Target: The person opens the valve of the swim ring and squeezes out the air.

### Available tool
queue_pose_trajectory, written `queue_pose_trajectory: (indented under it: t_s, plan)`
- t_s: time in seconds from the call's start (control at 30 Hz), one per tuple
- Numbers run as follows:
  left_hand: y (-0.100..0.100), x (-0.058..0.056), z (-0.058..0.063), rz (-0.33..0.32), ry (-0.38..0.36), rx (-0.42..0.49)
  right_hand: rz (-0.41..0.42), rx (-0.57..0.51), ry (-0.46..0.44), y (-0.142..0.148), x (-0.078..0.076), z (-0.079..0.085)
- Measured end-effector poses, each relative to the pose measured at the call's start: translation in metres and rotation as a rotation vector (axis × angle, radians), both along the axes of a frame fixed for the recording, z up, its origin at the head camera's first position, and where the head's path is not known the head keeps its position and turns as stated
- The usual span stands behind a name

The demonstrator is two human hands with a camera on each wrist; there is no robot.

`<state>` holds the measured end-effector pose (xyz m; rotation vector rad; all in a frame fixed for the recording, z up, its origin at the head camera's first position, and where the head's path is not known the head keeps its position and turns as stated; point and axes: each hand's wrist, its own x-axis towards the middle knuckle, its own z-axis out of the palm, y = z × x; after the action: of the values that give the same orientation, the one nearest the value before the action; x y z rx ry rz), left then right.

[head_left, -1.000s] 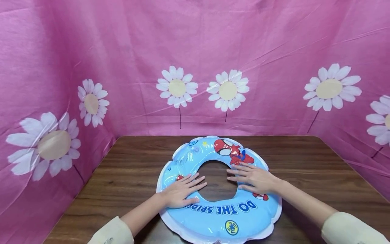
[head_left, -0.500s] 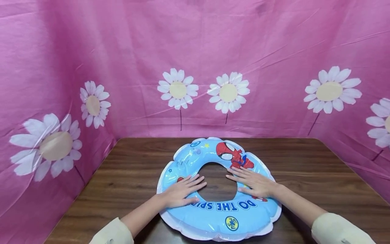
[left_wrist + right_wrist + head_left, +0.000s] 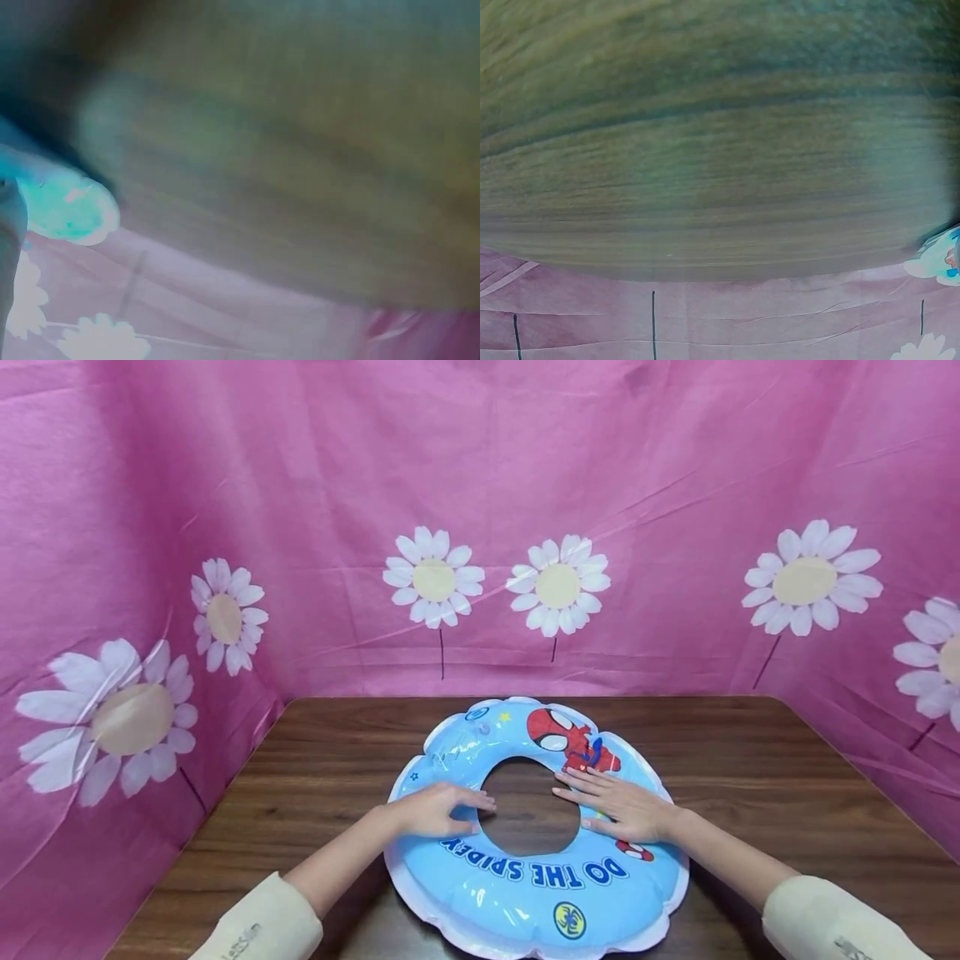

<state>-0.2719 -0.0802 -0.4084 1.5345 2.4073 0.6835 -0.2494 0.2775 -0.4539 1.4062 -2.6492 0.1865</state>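
Observation:
A blue inflatable swim ring with a scalloped white edge lies flat on the wooden table, printed with a red cartoon figure and upside-down lettering. My left hand is over the ring's left side, fingers together and bent a little, tips reaching past the inner edge, thumb apart. On the opposite side my right hand rests on the ring with its fingers spread straight toward the hole. The left wrist view catches only a blurred end of the ring; the right wrist view has a sliver of it.
The brown wood table extends around the ring on both sides. Behind and beside it hangs a pink cloth with large white daisies.
My left hand has lifted from lying flat with spread fingers and now has them together and bent. My right hand slid slightly toward me first, then stayed on the ring.

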Motion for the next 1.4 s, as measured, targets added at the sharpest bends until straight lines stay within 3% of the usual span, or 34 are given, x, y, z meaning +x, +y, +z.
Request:
queue_pose_trajectory:
  t_s: [0.07,0.13,0.2,0.27,0.37,0.5,0.77,1.07,1.2,1.4]
  plan:
    - [0.005,-0.005,0.003,-0.062,0.224,-0.073,-0.001,0.000,0.001,0.001,0.000,-0.001]
    - [0.010,-0.014,0.001,-0.094,0.397,-0.104,-0.002,-0.008,0.010,0.002,0.000,-0.001]
    - [0.013,-0.024,-0.006,-0.104,0.516,-0.123,0.000,-0.020,0.019,0.004,0.000,-0.001]
    - [0.013,-0.032,-0.015,-0.091,0.576,-0.163,0.012,-0.022,0.026,0.003,-0.001,-0.001]
    - [0.010,-0.037,-0.028,-0.053,0.558,-0.199,0.034,-0.028,0.031,0.002,-0.002,-0.002]
    - [0.010,-0.039,-0.039,-0.011,0.479,-0.196,0.036,-0.037,0.021,0.001,0.000,-0.002]
    - [0.012,-0.036,-0.039,0.065,0.368,-0.205,0.036,-0.045,0.032,0.001,0.002,0.000]
    - [0.011,-0.035,-0.039,0.084,0.349,-0.214,0.033,-0.055,0.050,0.000,0.000,-0.002]
    - [0.011,-0.034,-0.039,0.071,0.432,-0.219,0.025,-0.107,0.099,0.001,0.002,0.004]
    - [0.010,-0.032,-0.028,0.010,0.843,-0.211,0.050,-0.176,0.257,0.002,0.000,0.029]
